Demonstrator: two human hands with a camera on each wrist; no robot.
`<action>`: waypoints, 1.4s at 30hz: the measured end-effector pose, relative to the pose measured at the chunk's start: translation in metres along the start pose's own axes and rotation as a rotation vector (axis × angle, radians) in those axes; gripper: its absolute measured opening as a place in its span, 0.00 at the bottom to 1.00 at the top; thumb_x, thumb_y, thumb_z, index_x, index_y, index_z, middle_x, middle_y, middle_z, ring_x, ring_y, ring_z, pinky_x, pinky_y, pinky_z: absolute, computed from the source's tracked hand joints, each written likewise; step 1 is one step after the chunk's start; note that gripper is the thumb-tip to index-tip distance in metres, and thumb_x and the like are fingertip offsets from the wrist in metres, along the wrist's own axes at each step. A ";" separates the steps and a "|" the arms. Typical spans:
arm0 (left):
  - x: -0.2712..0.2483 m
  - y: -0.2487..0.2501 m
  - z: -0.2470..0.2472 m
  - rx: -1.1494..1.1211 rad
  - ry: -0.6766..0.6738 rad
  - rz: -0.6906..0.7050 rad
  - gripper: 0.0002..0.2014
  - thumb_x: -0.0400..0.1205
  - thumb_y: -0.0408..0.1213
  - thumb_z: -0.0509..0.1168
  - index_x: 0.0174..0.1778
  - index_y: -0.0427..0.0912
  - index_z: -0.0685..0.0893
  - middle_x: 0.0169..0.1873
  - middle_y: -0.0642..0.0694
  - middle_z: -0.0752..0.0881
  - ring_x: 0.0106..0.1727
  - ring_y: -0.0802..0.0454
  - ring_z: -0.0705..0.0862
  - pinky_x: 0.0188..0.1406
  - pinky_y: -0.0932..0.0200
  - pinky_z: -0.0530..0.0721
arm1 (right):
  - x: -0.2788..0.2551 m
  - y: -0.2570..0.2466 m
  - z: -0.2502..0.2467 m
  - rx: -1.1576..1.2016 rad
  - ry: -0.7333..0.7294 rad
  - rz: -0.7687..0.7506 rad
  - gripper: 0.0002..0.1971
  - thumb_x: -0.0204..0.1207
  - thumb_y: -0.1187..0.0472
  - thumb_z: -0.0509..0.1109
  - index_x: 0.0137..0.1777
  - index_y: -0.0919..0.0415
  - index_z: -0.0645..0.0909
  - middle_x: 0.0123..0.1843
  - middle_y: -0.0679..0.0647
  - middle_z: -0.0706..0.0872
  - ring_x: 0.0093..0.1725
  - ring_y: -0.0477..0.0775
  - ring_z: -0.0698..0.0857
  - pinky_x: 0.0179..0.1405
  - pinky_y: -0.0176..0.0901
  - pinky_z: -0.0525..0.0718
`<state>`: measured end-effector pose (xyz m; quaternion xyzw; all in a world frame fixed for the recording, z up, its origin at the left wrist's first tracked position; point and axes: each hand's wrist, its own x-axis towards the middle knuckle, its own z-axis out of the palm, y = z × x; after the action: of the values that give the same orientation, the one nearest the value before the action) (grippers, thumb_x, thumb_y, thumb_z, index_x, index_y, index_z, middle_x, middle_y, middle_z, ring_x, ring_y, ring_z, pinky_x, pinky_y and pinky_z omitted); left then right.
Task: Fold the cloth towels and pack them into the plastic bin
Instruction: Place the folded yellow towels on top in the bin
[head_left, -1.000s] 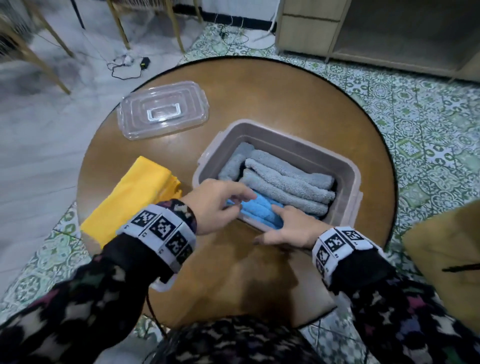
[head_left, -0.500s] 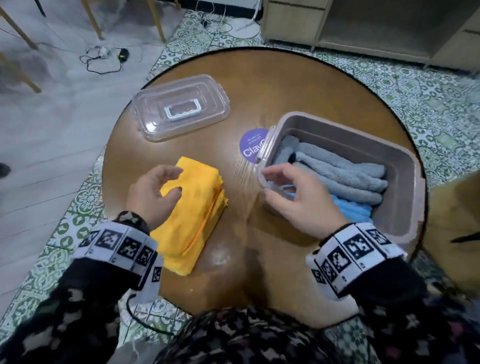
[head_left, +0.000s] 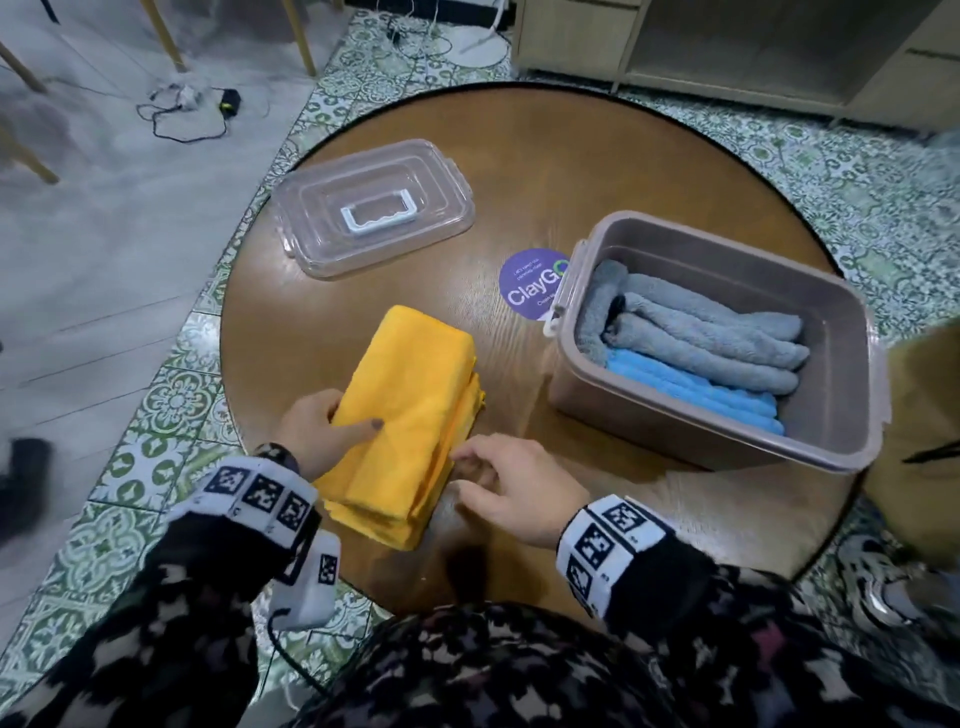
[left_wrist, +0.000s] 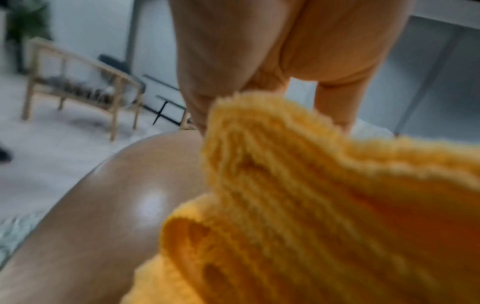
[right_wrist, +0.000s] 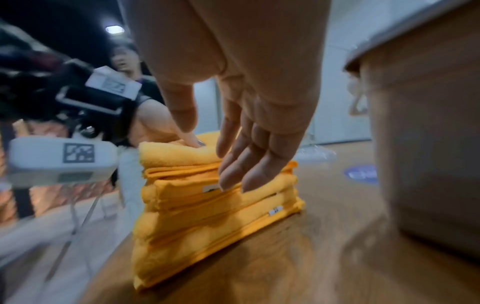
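Note:
A stack of folded yellow towels (head_left: 410, 410) lies on the round wooden table (head_left: 545, 171) in front of me. My left hand (head_left: 332, 426) grips the stack's left edge, thumb on top; the left wrist view shows the yellow cloth (left_wrist: 311, 205) raised against the fingers (left_wrist: 221, 61). My right hand (head_left: 470, 467) is open, its straight fingers (right_wrist: 241, 172) against the right side of the yellow stack (right_wrist: 207, 209). The grey plastic bin (head_left: 727, 228) stands to the right, holding rolled grey towels (head_left: 701, 332) and a blue towel (head_left: 691, 387).
The bin's clear lid (head_left: 374, 208) with a white handle lies at the back left of the table. A purple round sticker (head_left: 527, 286) sits beside the bin. A tan cushion (head_left: 924, 441) is at the right table edge. Cables lie on the floor (head_left: 182, 109).
Both hands left the blue towel in the bin. The left hand went to the yellow stack and took hold of it; the right hand followed to the stack's right side.

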<state>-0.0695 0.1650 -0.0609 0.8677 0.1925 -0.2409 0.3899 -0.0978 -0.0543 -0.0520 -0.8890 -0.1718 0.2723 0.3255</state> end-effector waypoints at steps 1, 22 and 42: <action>-0.001 -0.003 -0.005 -0.146 -0.035 -0.015 0.25 0.69 0.50 0.74 0.53 0.35 0.80 0.50 0.34 0.84 0.53 0.35 0.82 0.48 0.45 0.80 | 0.001 0.001 0.001 0.071 -0.044 0.071 0.17 0.79 0.49 0.64 0.66 0.53 0.78 0.56 0.50 0.84 0.49 0.47 0.80 0.55 0.44 0.80; -0.016 0.004 -0.034 -1.052 -0.095 0.148 0.30 0.68 0.24 0.63 0.69 0.42 0.75 0.48 0.46 0.89 0.43 0.49 0.90 0.34 0.52 0.88 | 0.036 -0.006 -0.005 0.712 0.023 0.174 0.09 0.80 0.48 0.63 0.46 0.52 0.80 0.45 0.50 0.86 0.41 0.47 0.83 0.44 0.41 0.81; -0.009 0.014 -0.021 -0.828 -0.160 -0.042 0.24 0.73 0.30 0.71 0.66 0.37 0.77 0.63 0.35 0.82 0.59 0.38 0.84 0.51 0.41 0.86 | 0.027 -0.009 -0.004 0.788 -0.040 0.304 0.19 0.73 0.40 0.65 0.51 0.54 0.78 0.47 0.53 0.85 0.37 0.47 0.84 0.43 0.41 0.83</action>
<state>-0.0638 0.1715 -0.0355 0.6124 0.2596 -0.2176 0.7143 -0.0750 -0.0366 -0.0529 -0.7062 0.0722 0.3794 0.5934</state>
